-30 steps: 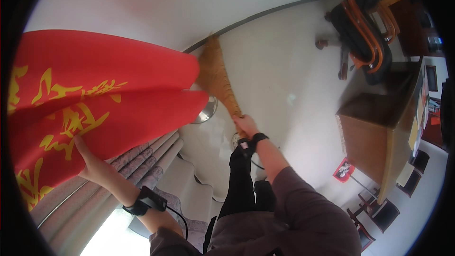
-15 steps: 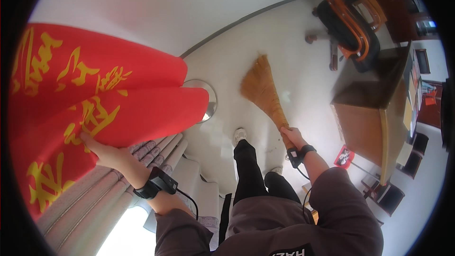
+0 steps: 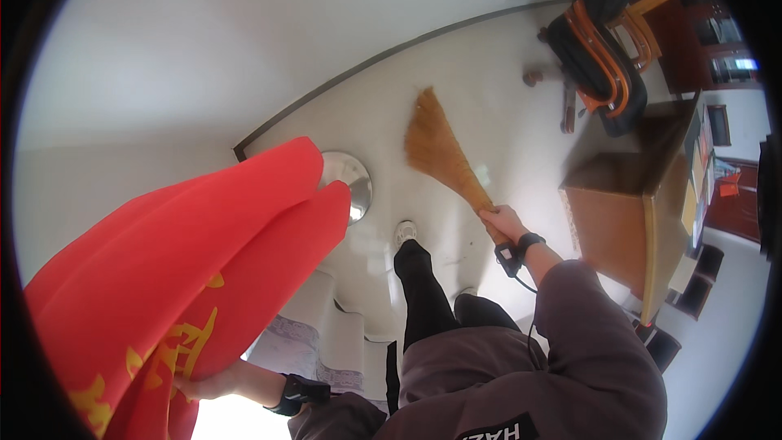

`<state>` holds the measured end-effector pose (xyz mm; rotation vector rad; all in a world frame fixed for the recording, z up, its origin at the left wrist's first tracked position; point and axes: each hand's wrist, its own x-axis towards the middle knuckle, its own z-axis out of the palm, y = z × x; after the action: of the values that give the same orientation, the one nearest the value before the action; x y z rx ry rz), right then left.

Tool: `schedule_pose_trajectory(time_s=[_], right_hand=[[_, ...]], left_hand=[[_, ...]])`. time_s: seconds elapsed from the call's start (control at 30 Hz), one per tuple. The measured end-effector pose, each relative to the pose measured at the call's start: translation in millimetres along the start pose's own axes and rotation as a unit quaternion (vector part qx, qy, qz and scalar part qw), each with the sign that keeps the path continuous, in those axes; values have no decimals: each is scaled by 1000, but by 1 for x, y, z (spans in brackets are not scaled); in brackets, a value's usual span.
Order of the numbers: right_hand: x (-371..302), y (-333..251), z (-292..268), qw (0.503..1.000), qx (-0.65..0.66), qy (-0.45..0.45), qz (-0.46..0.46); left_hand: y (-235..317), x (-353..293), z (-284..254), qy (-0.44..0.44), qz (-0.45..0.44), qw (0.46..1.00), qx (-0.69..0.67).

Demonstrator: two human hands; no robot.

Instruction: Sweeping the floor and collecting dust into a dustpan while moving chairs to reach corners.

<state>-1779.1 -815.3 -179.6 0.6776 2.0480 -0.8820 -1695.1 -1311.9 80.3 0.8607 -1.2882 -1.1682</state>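
Swung lower and nearer the person since half a second ago, the red cloth with yellow characters now spreads across the left in long folds, baring a wall corner above it. Pale floor fills the middle, edged by dark skirting. On the right stands a wooden surface with papers on it, and beyond it a black chair with orange-brown arms. Out over the floor, right of the cloth, is the straw broom, bristles pointing up and away from the person; I cannot tell whether they touch the ground. Just past the cloth's tip shows a round shiny base, partly covered. Right grip is closed firmly around the broom's handle. Left grip touches the cloth low down, its fingers partly lost among folds, so how tightly it holds cannot be told.
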Motion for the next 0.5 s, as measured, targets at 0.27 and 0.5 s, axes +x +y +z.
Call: schedule_pose_trajectory(time_s=[0.27, 0.5], right_hand=[[39, -72, 57, 982, -128, -50, -126], [57, -156, 133, 939, -241, -121, -212]], left_hand=[[7, -11, -107, -9, 113, 992, 58], [10, -39, -111, 2, 105, 988, 111]])
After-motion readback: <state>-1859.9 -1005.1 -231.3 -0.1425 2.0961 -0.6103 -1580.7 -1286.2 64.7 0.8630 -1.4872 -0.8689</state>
